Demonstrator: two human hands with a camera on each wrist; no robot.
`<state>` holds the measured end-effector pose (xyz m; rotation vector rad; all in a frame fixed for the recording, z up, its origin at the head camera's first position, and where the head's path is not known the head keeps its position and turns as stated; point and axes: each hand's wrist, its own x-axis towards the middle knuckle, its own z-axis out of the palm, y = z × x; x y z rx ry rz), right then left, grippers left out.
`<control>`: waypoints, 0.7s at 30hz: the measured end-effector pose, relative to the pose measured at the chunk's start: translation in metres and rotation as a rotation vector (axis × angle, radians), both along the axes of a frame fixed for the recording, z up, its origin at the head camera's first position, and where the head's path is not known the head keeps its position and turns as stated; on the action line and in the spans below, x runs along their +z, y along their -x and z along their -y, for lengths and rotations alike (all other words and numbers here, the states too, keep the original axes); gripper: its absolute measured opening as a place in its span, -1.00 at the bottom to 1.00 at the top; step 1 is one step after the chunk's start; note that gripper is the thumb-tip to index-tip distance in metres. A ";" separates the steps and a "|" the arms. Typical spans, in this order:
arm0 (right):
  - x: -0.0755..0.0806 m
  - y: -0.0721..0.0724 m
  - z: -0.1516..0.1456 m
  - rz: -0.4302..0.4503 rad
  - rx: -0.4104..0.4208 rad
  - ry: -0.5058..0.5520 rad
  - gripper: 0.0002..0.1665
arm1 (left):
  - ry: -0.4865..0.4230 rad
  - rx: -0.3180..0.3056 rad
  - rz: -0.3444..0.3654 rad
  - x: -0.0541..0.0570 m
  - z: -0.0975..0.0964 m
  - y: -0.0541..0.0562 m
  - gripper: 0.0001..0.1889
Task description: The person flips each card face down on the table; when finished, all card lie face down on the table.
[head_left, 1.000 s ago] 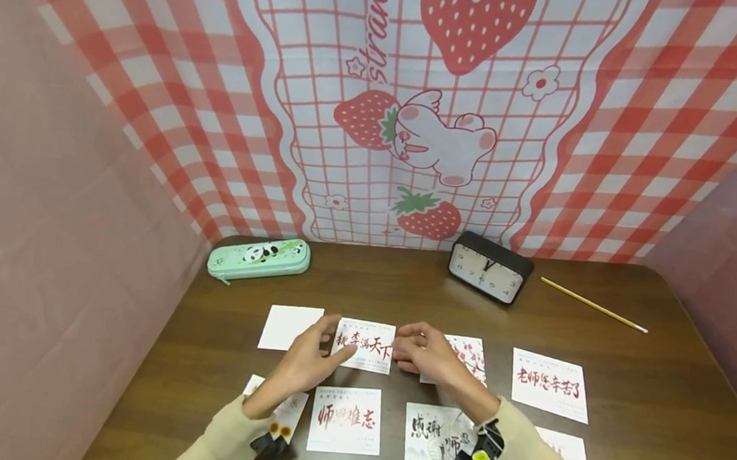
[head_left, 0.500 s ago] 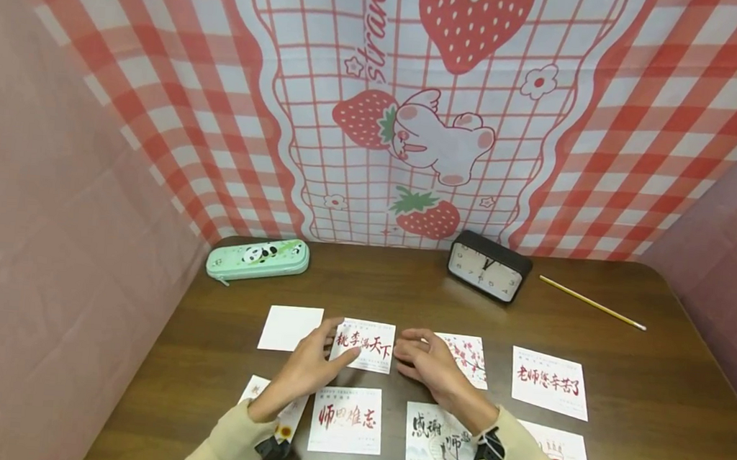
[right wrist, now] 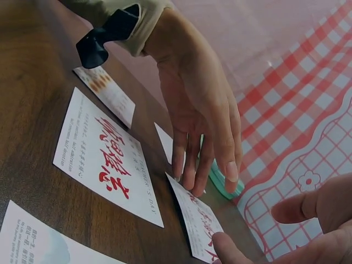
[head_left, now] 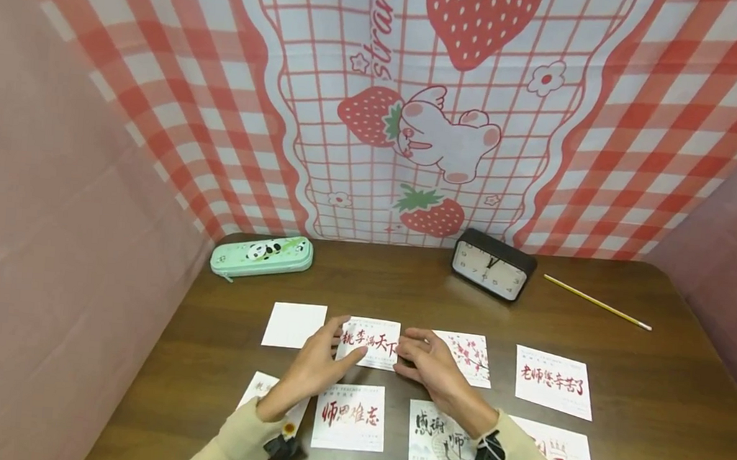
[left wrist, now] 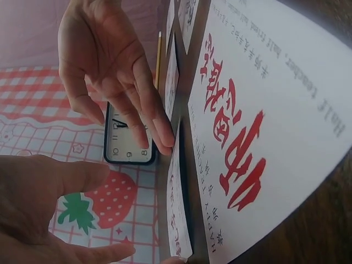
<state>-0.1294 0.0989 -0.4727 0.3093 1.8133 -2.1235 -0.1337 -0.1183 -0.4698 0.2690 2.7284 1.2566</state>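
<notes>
Wooden table (head_left: 654, 397): card (head_left: 371, 340) lies between left hand (head_left: 316, 359) and right hand (head_left: 432, 366).

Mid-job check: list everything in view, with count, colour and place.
Card between the hands: 1, white with red writing, back row
Other cards: 7, white, one blank, two rows
Pencil case: 1, mint green, back left
Clock: 1, black with white face, back, right of centre
Pencil: 1, yellow, right of clock
Table: 1, brown, underneath
Backdrop: 1, red and white, behind
Side cloths: 2, pink, either side
Sleeves: 2, cream, forearms
Wrist devices: 2, black, wrists
Left hand: 1, bare, card's left edge
Right hand: 1, bare, card's right edge
</notes>
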 end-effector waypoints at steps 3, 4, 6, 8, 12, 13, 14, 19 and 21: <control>0.000 0.000 -0.001 -0.002 -0.005 0.011 -0.37 | 0.014 -0.009 -0.009 -0.001 -0.001 0.000 -0.25; 0.000 0.000 -0.001 -0.001 -0.006 0.014 -0.37 | 0.019 -0.011 -0.014 -0.001 -0.001 0.001 -0.25; 0.000 0.001 -0.001 -0.003 -0.008 0.020 -0.36 | 0.028 -0.009 -0.017 -0.001 -0.002 0.001 -0.25; -0.001 0.001 -0.001 -0.004 -0.010 0.024 -0.35 | 0.034 -0.008 -0.020 -0.001 -0.002 0.001 -0.24; -0.002 0.002 -0.002 0.002 -0.015 0.036 -0.35 | 0.043 -0.009 -0.025 -0.002 -0.002 0.000 -0.24; -0.002 0.002 -0.002 0.005 -0.016 0.039 -0.35 | 0.043 -0.010 -0.027 -0.002 -0.003 0.000 -0.23; -0.002 0.002 -0.002 0.008 -0.017 0.042 -0.36 | 0.045 -0.011 -0.031 -0.002 -0.003 -0.001 -0.23; 0.000 0.004 -0.003 0.012 -0.020 0.054 -0.39 | 0.047 -0.010 -0.048 -0.002 -0.003 -0.001 -0.23; 0.001 0.005 -0.003 0.015 -0.018 0.054 -0.39 | 0.042 -0.010 -0.050 -0.001 -0.003 -0.001 -0.24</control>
